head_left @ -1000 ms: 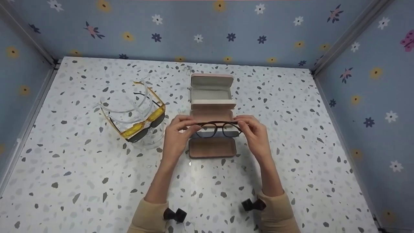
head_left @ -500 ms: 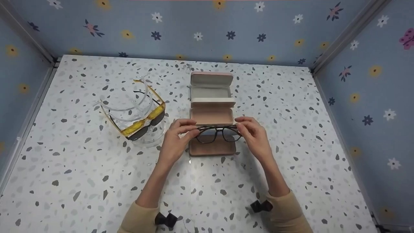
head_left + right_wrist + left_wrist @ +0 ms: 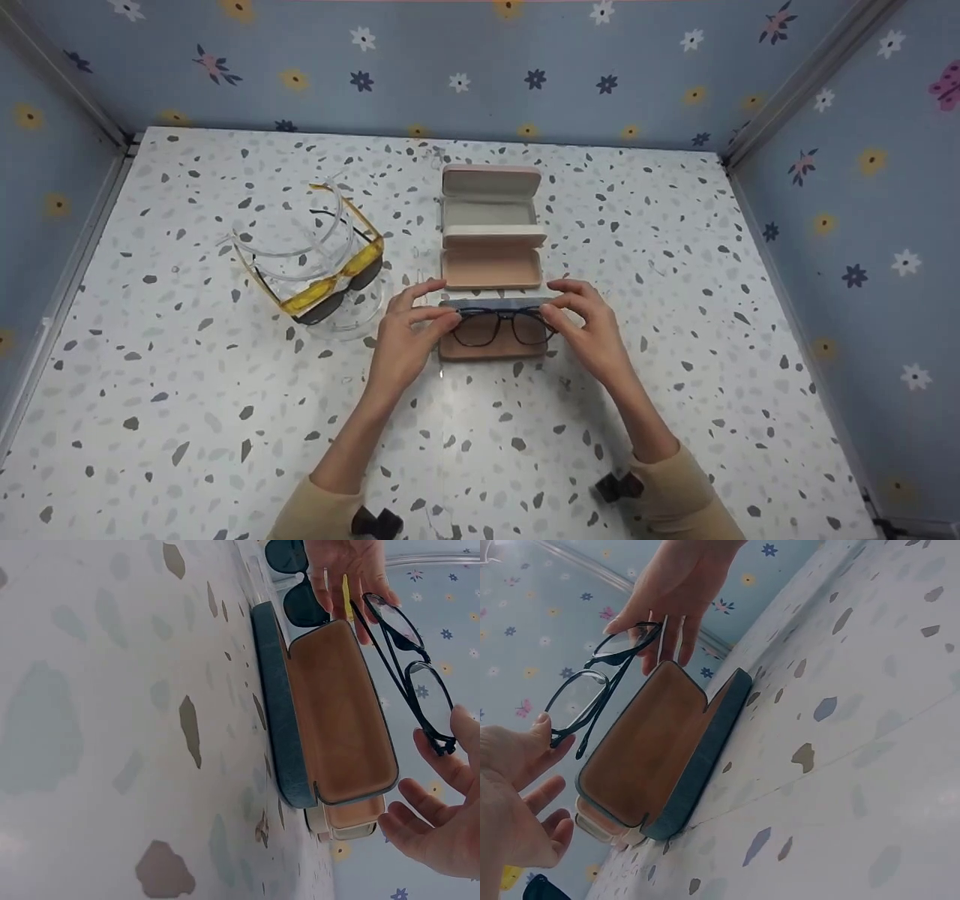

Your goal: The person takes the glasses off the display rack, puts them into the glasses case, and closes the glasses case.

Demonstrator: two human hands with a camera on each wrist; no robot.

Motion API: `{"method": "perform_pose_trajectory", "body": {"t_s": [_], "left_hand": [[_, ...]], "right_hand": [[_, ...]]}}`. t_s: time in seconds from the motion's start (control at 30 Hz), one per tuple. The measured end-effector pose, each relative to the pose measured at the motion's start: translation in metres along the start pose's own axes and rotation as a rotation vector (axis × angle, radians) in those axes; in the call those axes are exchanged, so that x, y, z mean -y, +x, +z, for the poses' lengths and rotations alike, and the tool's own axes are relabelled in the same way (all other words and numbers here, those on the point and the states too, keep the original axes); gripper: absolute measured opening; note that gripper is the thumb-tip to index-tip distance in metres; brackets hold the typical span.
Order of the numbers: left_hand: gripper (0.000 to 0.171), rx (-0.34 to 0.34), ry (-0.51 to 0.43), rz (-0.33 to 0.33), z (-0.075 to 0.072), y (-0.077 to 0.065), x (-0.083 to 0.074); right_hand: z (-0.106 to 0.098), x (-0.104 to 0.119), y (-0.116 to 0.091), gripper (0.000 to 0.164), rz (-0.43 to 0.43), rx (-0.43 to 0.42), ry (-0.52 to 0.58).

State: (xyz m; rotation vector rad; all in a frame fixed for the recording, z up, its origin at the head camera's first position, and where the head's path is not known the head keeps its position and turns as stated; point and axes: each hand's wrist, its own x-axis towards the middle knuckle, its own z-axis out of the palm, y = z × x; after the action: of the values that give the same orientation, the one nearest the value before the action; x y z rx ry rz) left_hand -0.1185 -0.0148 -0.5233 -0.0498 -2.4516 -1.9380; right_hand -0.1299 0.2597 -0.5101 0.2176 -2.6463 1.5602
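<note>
Black-framed eyeglasses point(image 3: 504, 315) with folded temples are pinched at their two ends by my left hand point(image 3: 409, 337) and my right hand point(image 3: 589, 330). Both hands hold them with thumb and index finger, the other fingers spread out behind. Below the glasses lies an open eyeglass case point(image 3: 495, 351), blue-grey outside with a tan lining. In the left wrist view the glasses point(image 3: 615, 658) hang above the open case point(image 3: 649, 742), apart from its lining. The right wrist view shows the folded temples facing the case point(image 3: 337, 701).
Behind it stand two more open cases: one with a pink-tan lining point(image 3: 491, 268) and a farther one with a grey lining point(image 3: 491, 214). To the left are yellow-framed glasses point(image 3: 322, 292) and dark sunglasses point(image 3: 322, 309), on clear curved plastic point(image 3: 341, 330). Flowered panels point(image 3: 480, 60) enclose the table.
Both hands have brought the eyeglasses toward me, from near the middle case to over the nearest case. The glasses stay pinched at both ends, and the forearms have spread slightly apart.
</note>
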Motion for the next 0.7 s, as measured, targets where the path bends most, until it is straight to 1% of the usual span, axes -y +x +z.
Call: {"method": "perform_pose_trajectory", "body": {"t_s": [0.17,0.33,0.47,0.57,0.7], "left_hand": [[0.021,-0.012,0.0,-0.017,0.002,-0.002,0.005],[0.018,-0.018,0.016,-0.025,0.003,-0.004,0.01],[0.019,-0.025,0.023,-0.041,0.002,-0.005,0.014],[0.02,-0.024,0.029,-0.056,0.003,-0.005,0.016],[0.022,-0.019,0.05,-0.067,0.004,-0.005,0.019]], "right_hand": [[0.0,-0.002,-0.004,0.017,0.029,0.014,-0.01],[-0.002,-0.005,-0.008,0.02,0.07,0.076,-0.009],[-0.004,-0.009,-0.01,0.021,0.071,0.113,-0.029],[-0.005,-0.013,-0.011,0.022,0.066,0.12,-0.045],[-0.002,-0.017,-0.011,0.022,0.09,0.124,-0.034]]}}
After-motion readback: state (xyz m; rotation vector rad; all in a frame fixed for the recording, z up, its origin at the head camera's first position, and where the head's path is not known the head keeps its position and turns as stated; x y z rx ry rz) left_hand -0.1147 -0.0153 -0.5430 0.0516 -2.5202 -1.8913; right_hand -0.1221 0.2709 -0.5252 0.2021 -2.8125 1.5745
